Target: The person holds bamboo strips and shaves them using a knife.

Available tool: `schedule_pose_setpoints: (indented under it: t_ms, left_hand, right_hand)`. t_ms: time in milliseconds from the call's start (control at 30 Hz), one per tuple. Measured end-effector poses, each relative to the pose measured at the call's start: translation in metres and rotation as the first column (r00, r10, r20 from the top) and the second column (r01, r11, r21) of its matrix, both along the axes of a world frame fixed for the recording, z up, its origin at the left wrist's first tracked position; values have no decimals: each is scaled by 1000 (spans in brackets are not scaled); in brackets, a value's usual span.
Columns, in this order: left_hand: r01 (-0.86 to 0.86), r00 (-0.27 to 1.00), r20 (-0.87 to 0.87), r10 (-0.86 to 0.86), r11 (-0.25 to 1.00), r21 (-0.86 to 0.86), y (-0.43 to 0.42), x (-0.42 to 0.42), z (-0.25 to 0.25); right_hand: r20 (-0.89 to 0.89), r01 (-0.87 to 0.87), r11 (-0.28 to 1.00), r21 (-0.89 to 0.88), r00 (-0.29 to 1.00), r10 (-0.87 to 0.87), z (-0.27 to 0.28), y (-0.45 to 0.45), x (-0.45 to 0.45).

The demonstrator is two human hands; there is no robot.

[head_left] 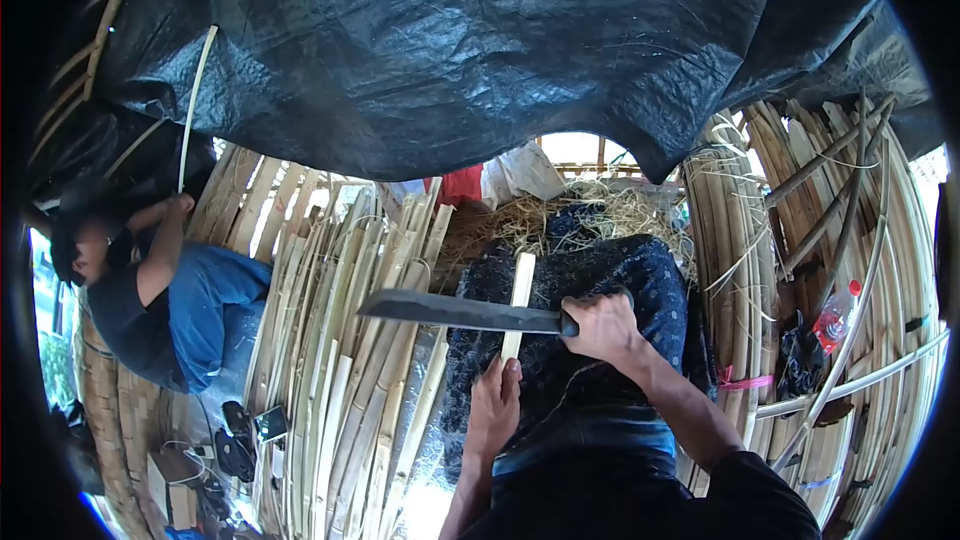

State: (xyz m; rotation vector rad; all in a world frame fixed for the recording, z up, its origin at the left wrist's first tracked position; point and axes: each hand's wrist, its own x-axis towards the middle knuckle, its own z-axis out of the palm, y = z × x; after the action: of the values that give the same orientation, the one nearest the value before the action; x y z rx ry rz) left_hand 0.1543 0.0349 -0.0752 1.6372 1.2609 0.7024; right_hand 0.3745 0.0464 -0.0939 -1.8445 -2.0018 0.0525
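My left hand (493, 402) is closed around the lower end of a pale bamboo strip (523, 278), which points up and away from me over my lap. In my right hand (603, 328) is the handle of a machete (455, 311). Its long dark blade reaches left and crosses over the strip just above my left hand. Whether the edge touches the strip I cannot tell. Under both hands lies a dark patterned cloth (640, 275) over my legs, with thin shavings (520, 222) heaped beyond it.
Long split bamboo slats (340, 360) lie to my left, and a bundle tied with pink string (745, 382) is on my right. A plastic bottle (838, 317) rests among poles there. Another person (150, 280) sits at left holding a thin strip. A black tarp (420, 50) hangs ahead.
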Motion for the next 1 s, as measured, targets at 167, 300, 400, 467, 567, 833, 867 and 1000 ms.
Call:
schedule_pose_setpoints:
  t_ms: [167, 300, 400, 467, 567, 833, 867, 1000]
  left_hand:
    - [-12, 998, -60, 10, 999, -40, -4, -6, 17]
    - [-45, 995, -94, 35, 993, -107, -39, -41, 9]
    - [-125, 987, -120, 106, 979, -161, -34, -40, 16]
    - [-131, 991, -71, 114, 934, -332, -27, -35, 9]
    - [-62, 986, 120, 117, 920, -387, -19, -24, 7]
    - [42, 964, 251, 88, 882, -469, -21, -22, 26]
    - [66, 961, 268, 62, 895, -441, -22, -22, 28]
    - [69, 970, 241, 40, 901, -428, -27, -21, 23]
  right_hand:
    - [90, 90, 996, -23, 992, -88, 1, 21, 21]
    - [-284, 560, 821, -113, 773, -567, -14, 51, 107]
    - [-348, 534, 842, 76, 806, -479, -7, 31, 119]
    - [-206, 459, 856, 239, 885, -417, -3, 11, 94]
    - [-283, 334, 941, 59, 909, -305, 9, -10, 60]
    - [-223, -92, 991, 96, 968, 112, 19, -17, -14]
    - [-194, -113, 989, 96, 972, 130, 19, -17, -19]
    - [-122, -183, 976, 117, 973, 197, 20, -16, -23]
